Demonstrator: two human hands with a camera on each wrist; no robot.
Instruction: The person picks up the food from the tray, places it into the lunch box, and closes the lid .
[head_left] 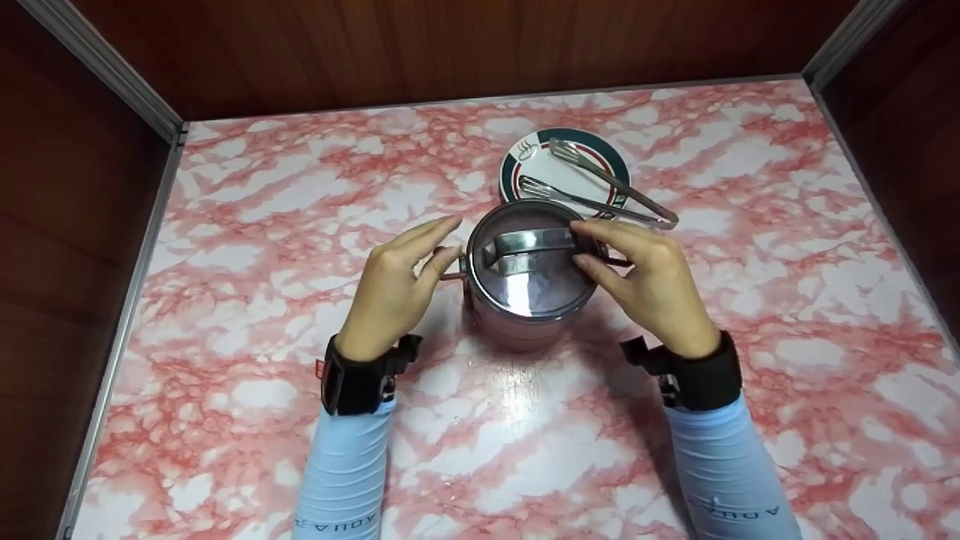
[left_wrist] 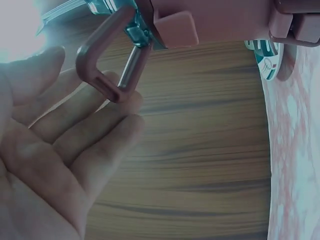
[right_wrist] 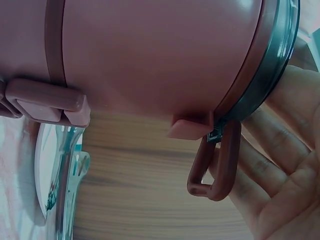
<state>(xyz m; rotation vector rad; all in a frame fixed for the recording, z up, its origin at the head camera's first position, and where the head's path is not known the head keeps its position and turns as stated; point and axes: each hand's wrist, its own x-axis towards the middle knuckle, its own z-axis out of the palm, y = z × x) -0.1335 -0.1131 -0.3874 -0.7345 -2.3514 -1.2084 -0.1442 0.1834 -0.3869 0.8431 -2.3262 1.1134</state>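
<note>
A pink stacked lunch box [head_left: 521, 334] with a clear lid [head_left: 529, 292] and a shiny carrying handle [head_left: 532, 240] stands between the two hands. My left hand [head_left: 397, 285] is beside its left side with fairly straight fingers, behind an unlatched brown clasp [left_wrist: 100, 42] that sticks out in the left wrist view. On the other side, my right hand [head_left: 652, 274] has its thumb and fingertips at the lid's edge, near the handle's end. A second clasp [right_wrist: 227, 165] hangs out in front of those fingers in the right wrist view. The lower tier's clasp [right_wrist: 45, 97] lies flat against the wall.
Behind the lunch box is a white plate [head_left: 615, 161] with a green and red rim. Metal tongs [head_left: 637, 199] lie across it, their joined end past the plate's right edge. Dark wooden panels [head_left: 450, 45] border the red-and-white marbled table [head_left: 285, 225].
</note>
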